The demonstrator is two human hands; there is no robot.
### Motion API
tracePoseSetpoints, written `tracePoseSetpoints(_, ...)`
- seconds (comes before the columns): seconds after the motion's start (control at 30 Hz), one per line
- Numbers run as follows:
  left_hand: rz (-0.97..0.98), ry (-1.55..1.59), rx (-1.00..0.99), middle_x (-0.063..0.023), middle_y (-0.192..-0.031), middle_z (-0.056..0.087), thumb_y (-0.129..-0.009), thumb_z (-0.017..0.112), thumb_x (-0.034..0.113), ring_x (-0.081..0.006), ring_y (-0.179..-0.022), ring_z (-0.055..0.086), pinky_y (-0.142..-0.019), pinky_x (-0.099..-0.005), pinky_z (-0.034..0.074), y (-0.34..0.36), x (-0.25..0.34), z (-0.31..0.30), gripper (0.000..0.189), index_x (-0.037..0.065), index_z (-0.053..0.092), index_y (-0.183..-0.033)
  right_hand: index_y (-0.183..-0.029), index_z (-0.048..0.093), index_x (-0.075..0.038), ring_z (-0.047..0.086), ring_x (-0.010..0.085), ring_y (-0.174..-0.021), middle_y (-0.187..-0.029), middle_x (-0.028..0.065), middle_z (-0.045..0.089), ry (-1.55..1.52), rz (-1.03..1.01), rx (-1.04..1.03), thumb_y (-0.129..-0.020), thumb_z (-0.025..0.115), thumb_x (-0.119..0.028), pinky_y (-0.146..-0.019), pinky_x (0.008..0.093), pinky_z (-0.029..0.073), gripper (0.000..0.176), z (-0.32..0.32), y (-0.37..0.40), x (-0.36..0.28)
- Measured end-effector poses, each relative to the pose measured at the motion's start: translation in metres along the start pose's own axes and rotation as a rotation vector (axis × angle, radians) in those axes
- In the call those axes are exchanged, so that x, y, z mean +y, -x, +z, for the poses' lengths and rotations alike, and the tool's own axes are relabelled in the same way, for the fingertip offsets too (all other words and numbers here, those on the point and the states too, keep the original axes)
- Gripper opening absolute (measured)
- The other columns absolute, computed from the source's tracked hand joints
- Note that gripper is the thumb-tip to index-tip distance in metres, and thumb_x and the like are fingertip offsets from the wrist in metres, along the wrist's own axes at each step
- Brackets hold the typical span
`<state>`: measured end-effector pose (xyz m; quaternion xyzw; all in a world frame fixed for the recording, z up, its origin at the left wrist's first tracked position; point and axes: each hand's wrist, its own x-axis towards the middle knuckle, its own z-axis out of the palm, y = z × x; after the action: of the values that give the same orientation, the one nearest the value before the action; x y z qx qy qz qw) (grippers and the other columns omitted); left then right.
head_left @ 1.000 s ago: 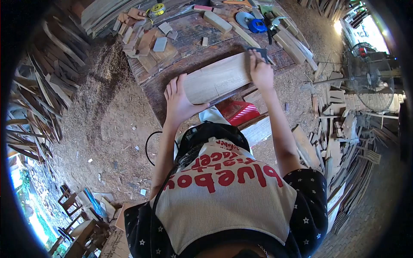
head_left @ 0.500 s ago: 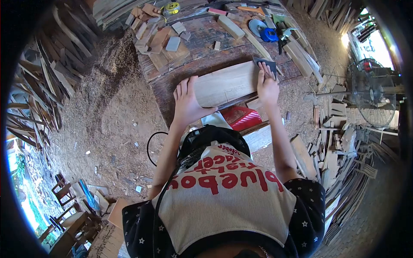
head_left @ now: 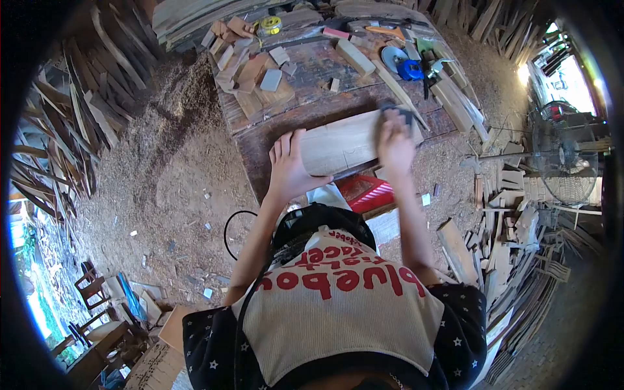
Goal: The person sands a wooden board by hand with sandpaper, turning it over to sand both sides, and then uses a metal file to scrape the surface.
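Observation:
A pale wooden board [head_left: 341, 140] lies near the front edge of the workbench, with pencil-like lines across its middle. Its left end is gripped by my left hand [head_left: 288, 170], fingers over the top and thumb along the near edge. At the board's right end, my right hand [head_left: 395, 148] presses a dark sheet that looks like sandpaper [head_left: 405, 116] against the wood. Motion blurs the right fingers and part of the sheet.
Small wood offcuts [head_left: 271, 80] and a yellow tape roll [head_left: 270, 25] occupy the bench's far left. A blue tape measure [head_left: 410, 69], a disc [head_left: 392, 58] and wood strips lie at the right. Below the bench edge is a red object [head_left: 364, 192]. A fan [head_left: 564, 153] stands right.
My right hand has slid a little left and nearer to me along the board, now blurred. My left hand keeps its hold. The whole view has shifted slightly.

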<state>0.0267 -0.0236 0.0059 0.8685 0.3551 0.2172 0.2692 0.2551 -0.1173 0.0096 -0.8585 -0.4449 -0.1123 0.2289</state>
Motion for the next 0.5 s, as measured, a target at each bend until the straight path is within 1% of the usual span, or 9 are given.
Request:
tracePoseSetpoints(0.1, 0.009, 0.0, 0.032, -0.0166, -0.125, 0.04, -0.047, 0.086, 0.04, -0.0366, -0.116, 0.04, -0.1, -0.0477, 0.031, 0.0, 0.0, 0.003, 0.107, 0.006, 0.034, -0.134, -0.121, 0.058, -0.005, 0.057, 0.0319, -0.113, -0.12, 0.0157, 0.061, -0.04, -0.261, -0.061, -0.094, 0.045, -0.021, -0.095, 0.0423, 0.046, 0.034, 0.017, 0.055, -0.067)
tracePoseSetpoints(0.17, 0.004, -0.005, 0.02, -0.0167, -0.123, 0.041, -0.046, 0.086, 0.043, -0.0368, -0.115, 0.04, -0.099, -0.0477, 0.031, 0.0, -0.002, 0.003, 0.109, 0.004, 0.034, -0.133, -0.118, 0.059, -0.006, 0.059, 0.0302, -0.108, -0.116, 0.0144, 0.062, -0.194, -0.44, -0.022, -0.093, 0.047, -0.021, -0.093, 0.0416, 0.047, 0.032, 0.011, 0.058, -0.075)
tracePoseSetpoints(0.2, 0.012, -0.006, 0.018, -0.0168, -0.123, 0.041, -0.046, 0.086, 0.043, -0.0368, -0.115, 0.04, -0.099, -0.0475, 0.031, 0.0, -0.001, 0.001, 0.108, 0.004, 0.034, -0.133, -0.118, 0.059, -0.007, 0.059, 0.0302, -0.107, -0.117, 0.0137, 0.062, -0.371, -0.356, -0.078, -0.095, 0.045, -0.022, -0.096, 0.042, 0.046, 0.031, 0.003, 0.044, -0.062)
tracePoseSetpoints(0.23, 0.019, -0.006, 0.016, -0.017, -0.123, 0.041, -0.047, 0.086, 0.043, -0.0368, -0.115, 0.04, -0.1, -0.0473, 0.031, 0.0, 0.0, 0.0, 0.108, 0.003, 0.034, -0.133, -0.118, 0.06, -0.007, 0.057, 0.0325, -0.109, -0.118, 0.0154, 0.06, -0.284, -0.129, -0.156, -0.096, 0.042, -0.022, -0.101, 0.0422, 0.04, 0.032, -0.017, 0.026, -0.057)
tracePoseSetpoints(0.27, 0.02, 0.007, 0.015, -0.0174, -0.122, 0.041, -0.047, 0.086, 0.04, -0.0371, -0.116, 0.04, -0.1, -0.0478, 0.03, 0.0, 0.003, -0.004, 0.106, 0.003, 0.035, -0.132, -0.12, 0.059, -0.007, 0.056, 0.0348, -0.111, -0.119, 0.0167, 0.059, -0.189, -0.159, -0.074, -0.097, 0.039, -0.022, -0.1, 0.0433, 0.041, 0.033, -0.011, 0.009, -0.029)
tracePoseSetpoints(0.33, 0.024, 0.009, 0.018, -0.0174, -0.122, 0.041, -0.047, 0.086, 0.041, -0.0371, -0.116, 0.039, -0.1, -0.0477, 0.03, -0.001, 0.004, -0.005, 0.106, 0.003, 0.035, -0.132, -0.124, 0.054, -0.004, 0.051, 0.0362, -0.117, -0.124, 0.0173, 0.057, -0.154, -0.018, -0.098, -0.098, 0.035, -0.023, -0.101, 0.0479, 0.038, 0.037, -0.009, -0.025, 0.026)
tracePoseSetpoints(0.43, 0.023, 0.026, 0.019, -0.0173, -0.123, 0.04, -0.046, 0.086, 0.042, -0.037, -0.118, 0.038, -0.101, -0.048, 0.03, -0.001, 0.005, -0.005, 0.107, 0.003, 0.035, -0.132, -0.123, 0.054, -0.002, 0.047, 0.0361, -0.121, -0.127, 0.018, 0.054, -0.053, -0.079, -0.061, -0.098, 0.034, -0.021, -0.104, 0.049, 0.034, 0.038, -0.007, -0.013, 0.004)
tracePoseSetpoints(0.47, 0.016, 0.012, 0.014, -0.0174, -0.123, 0.04, -0.046, 0.086, 0.043, -0.0372, -0.117, 0.038, -0.101, -0.0483, 0.03, 0.0, 0.004, -0.004, 0.107, 0.003, 0.035, -0.132, -0.124, 0.053, -0.002, 0.045, 0.0356, -0.124, -0.13, 0.0182, 0.052, -0.161, -0.1, -0.109, -0.097, 0.035, -0.02, -0.106, 0.0483, 0.032, 0.037, 0.005, 0.001, -0.012)
tracePoseSetpoints(0.5, 0.006, -0.002, 0.005, -0.0175, -0.123, 0.04, -0.047, 0.085, 0.043, -0.0373, -0.117, 0.038, -0.101, -0.0487, 0.029, 0.0, 0.003, -0.002, 0.107, 0.003, 0.034, -0.132, -0.125, 0.053, -0.004, 0.046, 0.0344, -0.124, -0.131, 0.0177, 0.051, -0.131, -0.199, -0.142, -0.096, 0.037, -0.02, -0.106, 0.0484, 0.032, 0.036, 0.005, 0.017, -0.038)
